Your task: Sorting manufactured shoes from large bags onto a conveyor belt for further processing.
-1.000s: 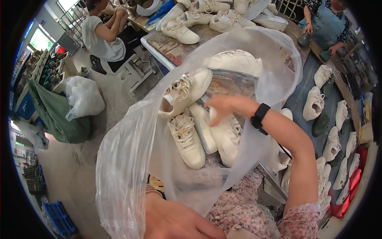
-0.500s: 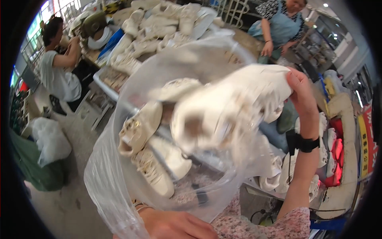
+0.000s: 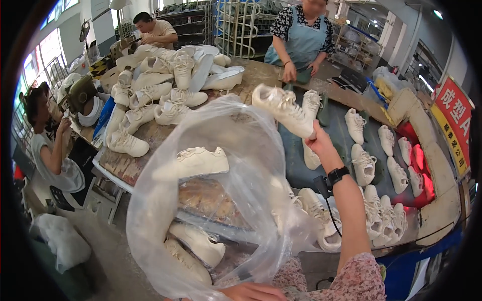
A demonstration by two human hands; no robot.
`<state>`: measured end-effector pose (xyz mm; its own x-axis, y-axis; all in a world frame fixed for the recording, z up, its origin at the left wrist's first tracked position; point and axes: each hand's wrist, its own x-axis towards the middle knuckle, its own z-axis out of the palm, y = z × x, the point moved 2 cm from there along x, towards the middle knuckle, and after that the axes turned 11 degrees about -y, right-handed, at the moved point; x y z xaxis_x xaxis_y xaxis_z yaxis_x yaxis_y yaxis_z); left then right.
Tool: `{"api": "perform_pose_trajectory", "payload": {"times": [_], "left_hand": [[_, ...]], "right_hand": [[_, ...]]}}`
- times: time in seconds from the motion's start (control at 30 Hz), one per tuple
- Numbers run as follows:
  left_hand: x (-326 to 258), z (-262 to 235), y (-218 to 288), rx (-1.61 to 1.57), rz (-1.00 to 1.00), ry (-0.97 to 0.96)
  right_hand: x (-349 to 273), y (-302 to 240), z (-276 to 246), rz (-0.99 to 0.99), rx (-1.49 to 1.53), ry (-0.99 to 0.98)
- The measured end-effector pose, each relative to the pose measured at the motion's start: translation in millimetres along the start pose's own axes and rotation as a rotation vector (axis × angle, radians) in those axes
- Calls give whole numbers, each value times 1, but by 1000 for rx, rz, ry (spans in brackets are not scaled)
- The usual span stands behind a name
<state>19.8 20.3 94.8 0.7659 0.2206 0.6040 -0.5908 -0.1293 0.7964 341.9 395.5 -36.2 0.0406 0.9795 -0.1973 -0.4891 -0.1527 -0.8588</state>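
Note:
In my right hand (image 3: pixel 319 139), a cream lace-up sneaker (image 3: pixel 285 109) is pinched by one end, raised above the conveyor belt. A large clear plastic bag (image 3: pixel 150 200) gapes in front of me. Cream shoes (image 3: pixel 198 245) lie low in it, partly blurred by the film. Another cream shoe (image 3: pixel 203 161) shows within the bag's far part; whether it rests on the bag's wall, I cannot tell. At the lower edge, my left hand (image 3: pixel 251 292) is closed at the bag's near rim; its fingertips are cut off by the frame.
Many cream shoes are heaped on the worn table (image 3: pixel 165 103) at far left. More sneakers (image 3: pixel 364 164) stand on the dark conveyor belt (image 3: pixel 331 133), which leads to a red-lit tunnel (image 3: pixel 424 175). A person in a blue apron (image 3: pixel 301 37) stands across; two others work at left.
My right hand and the sneaker have moved away from above the bag, farther out toward the belt. The head view has shifted, showing more of the belt. My left hand stays by the bag.

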Motion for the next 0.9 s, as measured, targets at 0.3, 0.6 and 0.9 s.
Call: {"api": "perform_pose_trajectory", "payload": {"times": [0.3,0.6,0.9], "left_hand": [[12,-44,-16,28,-19,160],[26,-78,-46,-34,-72,253],[32,-83,-59,-76,-39,233]], "right_hand": [[111,27,2,341,-448,-299],[145,126,32,117,-728,107],[68,114,153,-1014,-1382,-562]]}}
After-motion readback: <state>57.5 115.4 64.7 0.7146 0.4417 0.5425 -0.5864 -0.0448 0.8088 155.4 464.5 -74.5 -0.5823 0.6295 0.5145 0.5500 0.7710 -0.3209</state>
